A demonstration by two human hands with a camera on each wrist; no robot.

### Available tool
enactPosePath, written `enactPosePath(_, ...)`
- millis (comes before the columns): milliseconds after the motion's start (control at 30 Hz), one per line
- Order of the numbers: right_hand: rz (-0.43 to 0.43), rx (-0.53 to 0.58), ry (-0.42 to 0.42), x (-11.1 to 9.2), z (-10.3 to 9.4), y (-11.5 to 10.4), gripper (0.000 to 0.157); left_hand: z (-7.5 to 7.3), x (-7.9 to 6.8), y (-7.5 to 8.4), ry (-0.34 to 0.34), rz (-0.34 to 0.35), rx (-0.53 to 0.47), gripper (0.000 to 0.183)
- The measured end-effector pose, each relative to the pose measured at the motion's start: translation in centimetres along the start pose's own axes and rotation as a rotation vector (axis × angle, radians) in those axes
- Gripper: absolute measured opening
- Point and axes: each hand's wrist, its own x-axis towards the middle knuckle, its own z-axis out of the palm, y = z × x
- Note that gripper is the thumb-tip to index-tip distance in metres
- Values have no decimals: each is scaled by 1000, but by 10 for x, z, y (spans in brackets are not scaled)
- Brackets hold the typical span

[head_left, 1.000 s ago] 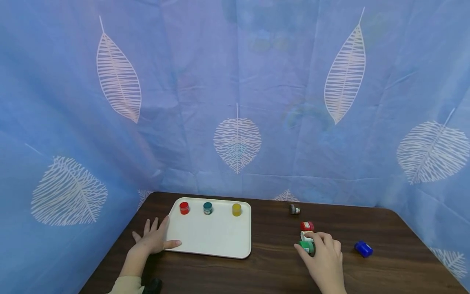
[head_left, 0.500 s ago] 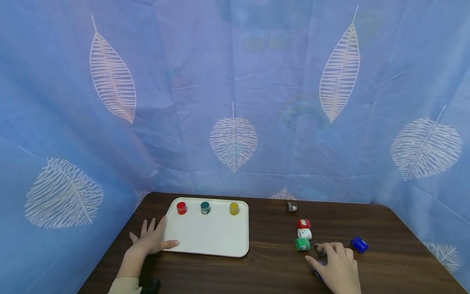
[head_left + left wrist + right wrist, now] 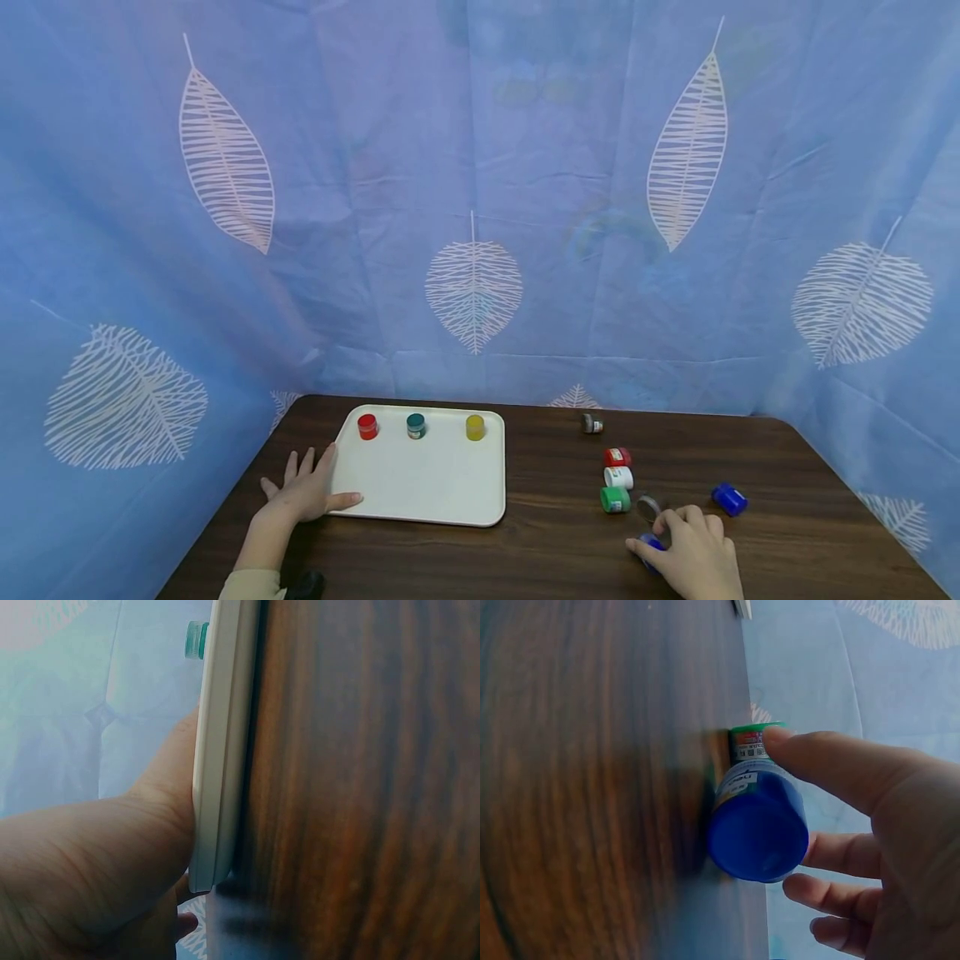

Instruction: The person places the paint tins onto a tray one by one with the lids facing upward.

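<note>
In the head view my left hand [image 3: 302, 495] lies at the left edge of the white tray [image 3: 420, 490], fingers spread and thumb over the rim. A red paint jar [image 3: 367, 427], a teal one [image 3: 416, 426] and a yellow one [image 3: 475, 427] stand along its far side. My right hand [image 3: 696, 557] pinches a small blue paint jar [image 3: 757, 832] between thumb and fingers, low at the table. The jar lies on its side, its round blue end facing the right wrist camera. Just beyond it are a grey-rimmed dark jar [image 3: 648, 507] and a green paint jar [image 3: 615, 499].
Beyond the green jar lie a white jar [image 3: 618, 477] and a red jar [image 3: 617, 457]. A dark jar [image 3: 592, 423] is near the far edge, and a second blue jar [image 3: 729, 498] lies farther right. A leaf-print blue curtain [image 3: 480, 183] hangs behind the brown table [image 3: 547, 550].
My right hand has moved from the green and white jars toward me and to the right, down to the nearer blue jar. The left hand stays at the tray; the view shifts slightly.
</note>
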Motion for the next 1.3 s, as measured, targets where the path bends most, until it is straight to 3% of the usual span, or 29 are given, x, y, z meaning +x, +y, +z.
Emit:
enactPosePath(333,10,-7,-63,6,5,5,64,3,0,-2,-11,-17,10,125)
enactPosePath(733,-27,-9,-44,6,5,-1,53,0,1,-2,-12,-14,-9,125)
enactPosePath(1000,-82,39,77,2,3,-12,41,0,2,-1,-10,-4,-9,126)
enactPosePath(1300,-177,79,319,-1,7,-26,33,2,5,-3,-10,-6,-2,127)
